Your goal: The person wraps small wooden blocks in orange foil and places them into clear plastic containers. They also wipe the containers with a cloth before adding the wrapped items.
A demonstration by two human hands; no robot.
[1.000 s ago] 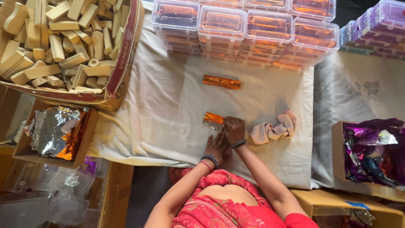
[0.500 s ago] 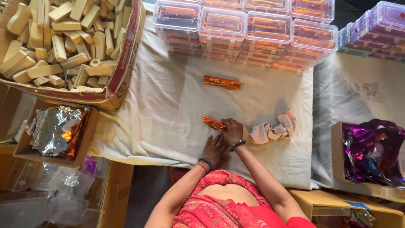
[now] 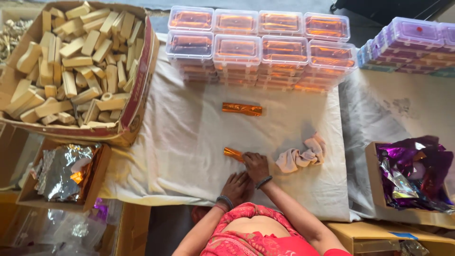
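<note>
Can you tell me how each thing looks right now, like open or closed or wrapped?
Orange foil piece: wrapped, right hand pressing it.
Left hand: flat on cloth.
Second orange foil piece: wrapped, lying alone.
Clear boxes: lidded, stacked.
Cardboard box: open, full of wooden blocks.
Rag: crumpled.

Orange foil wrap (image 3: 233,153) near, another orange wrapped piece (image 3: 242,109) farther; white cloth (image 3: 189,137); pale pink rag (image 3: 301,155); purple foil (image 3: 412,173) right; silver and orange foil (image 3: 64,170) left; tan wooden blocks (image 3: 71,61) far left
</note>
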